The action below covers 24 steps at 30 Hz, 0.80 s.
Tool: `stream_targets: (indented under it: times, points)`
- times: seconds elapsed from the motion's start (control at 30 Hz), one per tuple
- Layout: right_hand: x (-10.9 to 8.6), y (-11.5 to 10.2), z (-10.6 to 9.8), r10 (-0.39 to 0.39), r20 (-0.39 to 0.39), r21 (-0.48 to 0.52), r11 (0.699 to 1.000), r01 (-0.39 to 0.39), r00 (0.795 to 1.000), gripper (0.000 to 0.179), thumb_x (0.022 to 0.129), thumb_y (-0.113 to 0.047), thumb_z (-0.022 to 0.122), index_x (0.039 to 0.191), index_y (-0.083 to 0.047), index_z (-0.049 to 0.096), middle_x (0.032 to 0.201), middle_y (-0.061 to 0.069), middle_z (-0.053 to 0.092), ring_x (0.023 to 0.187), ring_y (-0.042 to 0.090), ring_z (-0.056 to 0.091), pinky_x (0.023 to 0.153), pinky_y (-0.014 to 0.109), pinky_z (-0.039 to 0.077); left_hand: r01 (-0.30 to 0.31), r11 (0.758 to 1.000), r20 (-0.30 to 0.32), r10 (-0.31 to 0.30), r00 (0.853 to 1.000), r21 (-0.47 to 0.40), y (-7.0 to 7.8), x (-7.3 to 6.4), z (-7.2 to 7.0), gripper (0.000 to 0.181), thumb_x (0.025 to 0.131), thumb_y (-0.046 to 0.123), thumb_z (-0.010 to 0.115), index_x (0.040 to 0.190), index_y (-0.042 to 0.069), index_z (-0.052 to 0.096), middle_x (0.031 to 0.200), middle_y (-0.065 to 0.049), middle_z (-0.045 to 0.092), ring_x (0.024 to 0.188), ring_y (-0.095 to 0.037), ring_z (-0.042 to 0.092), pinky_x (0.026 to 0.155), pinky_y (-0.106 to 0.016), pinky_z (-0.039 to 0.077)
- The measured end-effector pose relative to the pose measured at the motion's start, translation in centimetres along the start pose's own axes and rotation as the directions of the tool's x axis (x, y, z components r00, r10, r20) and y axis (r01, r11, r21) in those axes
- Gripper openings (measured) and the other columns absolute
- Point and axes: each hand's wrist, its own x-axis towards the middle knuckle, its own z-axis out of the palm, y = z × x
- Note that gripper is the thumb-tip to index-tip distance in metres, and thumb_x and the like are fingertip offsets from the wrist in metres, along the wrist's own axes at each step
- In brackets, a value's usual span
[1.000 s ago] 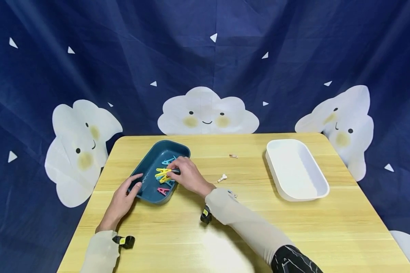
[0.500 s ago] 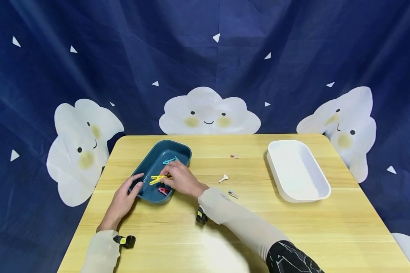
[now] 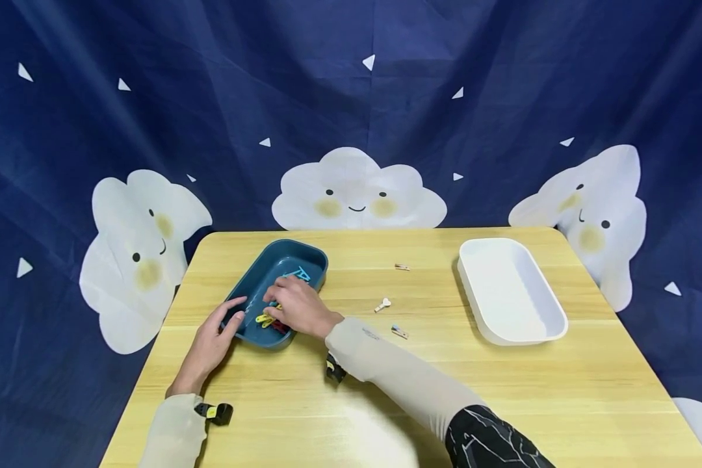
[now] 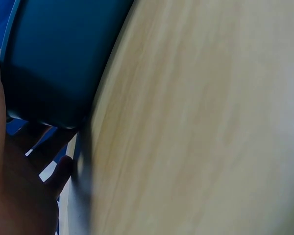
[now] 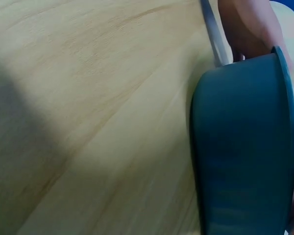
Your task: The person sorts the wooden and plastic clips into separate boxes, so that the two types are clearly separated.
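My left hand (image 3: 209,344) holds the near left corner of a dark teal plastic basin (image 3: 251,281), thumb over its rim. In the left wrist view several of its fingers lie against the basin's outside. My right hand (image 3: 301,307) reaches down into the basin over clothespins, its fingers bent. A yellow clothespin (image 3: 264,320) shows just below its fingertips, and a red clothespin (image 3: 281,327) lies partly under the hand. Blue clothespins (image 3: 301,274) lie behind it. Whether the right fingers pinch a clothespin is hidden. In the right wrist view the basin's wall (image 5: 242,147) blocks the fingers.
A white plastic basin (image 3: 552,325) stands at the right of the wooden table (image 3: 433,390). Between the basins lie a small wooden clothespin (image 3: 402,267), one with a white heart (image 3: 383,304) and one with a blue decoration (image 3: 400,332). A patterned dark blue curtain (image 3: 234,97) hangs behind.
My right hand has moved left and lower within the teal basin. Half a second ago it pinched a yellow clothespin; the clothespins there have shifted. My left hand stays on the basin's corner.
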Motion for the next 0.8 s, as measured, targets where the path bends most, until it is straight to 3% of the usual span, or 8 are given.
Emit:
stream_targets:
  times: [0.4,0.53,0.8]
  points:
    - [-1.6,1.4,-1.5,0.017,-0.078,0.155,0.988,-0.005,0.997,0.027,0.105,-0.031,0.076,0.122,-0.011,0.082,0.120,0.000,0.075,0.115,0.018,0.067,0.112,0.034,0.054,0.021,1.000,0.012,-0.021,1.000,0.003,0.1,0.0,0.1,0.053,0.117,0.045,0.049,0.162,0.019,0.051,0.172,-0.021,0.042,0.161,-0.049,0.034,0.126,-0.075,0.030]
    - [-2.6,2.5,-2.0,0.069,-0.098,0.196,0.979,-0.049,0.993,0.026,0.105,-0.030,0.077,0.123,-0.012,0.081,0.120,0.000,0.075,0.115,0.019,0.065,0.108,0.034,0.054,0.026,1.000,0.010,-0.026,1.000,-0.002,0.1,-0.1,0.1,0.053,0.117,0.046,0.049,0.162,0.019,0.051,0.173,-0.020,0.041,0.162,-0.049,0.032,0.126,-0.075,0.029]
    - [-5.5,5.4,-3.0,0.231,-0.096,0.345,0.920,-0.185,0.968,0.028,0.105,-0.029,0.076,0.126,-0.011,0.079,0.120,0.003,0.073,0.117,0.020,0.063,0.105,0.042,0.056,0.014,1.000,0.008,-0.014,1.000,-0.002,0.0,0.0,0.1,0.052,0.117,0.045,0.049,0.162,0.018,0.051,0.172,-0.021,0.041,0.161,-0.049,0.033,0.126,-0.075,0.028]
